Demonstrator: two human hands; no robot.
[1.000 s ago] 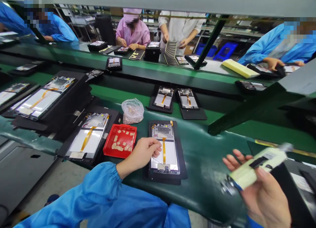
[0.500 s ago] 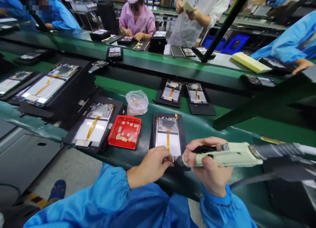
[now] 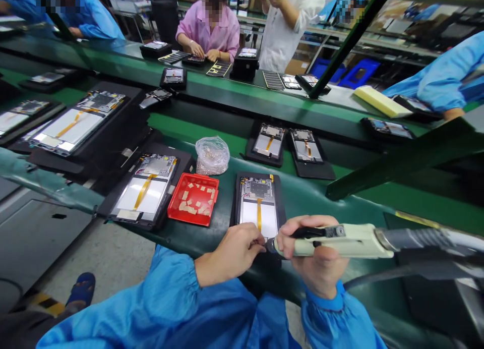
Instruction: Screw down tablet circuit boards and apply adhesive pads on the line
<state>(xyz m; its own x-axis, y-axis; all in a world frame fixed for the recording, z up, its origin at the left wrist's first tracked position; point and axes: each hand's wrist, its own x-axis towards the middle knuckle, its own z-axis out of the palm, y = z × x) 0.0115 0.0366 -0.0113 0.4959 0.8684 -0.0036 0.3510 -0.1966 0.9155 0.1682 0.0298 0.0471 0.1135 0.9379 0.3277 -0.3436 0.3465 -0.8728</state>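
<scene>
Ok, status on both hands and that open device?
Right hand gripping cream tool. Left hand at its tip, grip hidden. Open device flat, near end hidden behind hands. Red tray alongside, not touching.

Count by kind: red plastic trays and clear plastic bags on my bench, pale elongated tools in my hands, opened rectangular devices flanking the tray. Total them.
Shallow red plastic tray: 1
Clear plastic bag: 1
Pale elongated tool: 1
Opened rectangular white-and-silver devices: 2
Total: 5

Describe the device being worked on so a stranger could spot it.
On the green bench, find the red tray. Right of it lies an opened device on a black pad. Only it has the left hand and the right hand, holding a pale tool, at its near end.
</scene>
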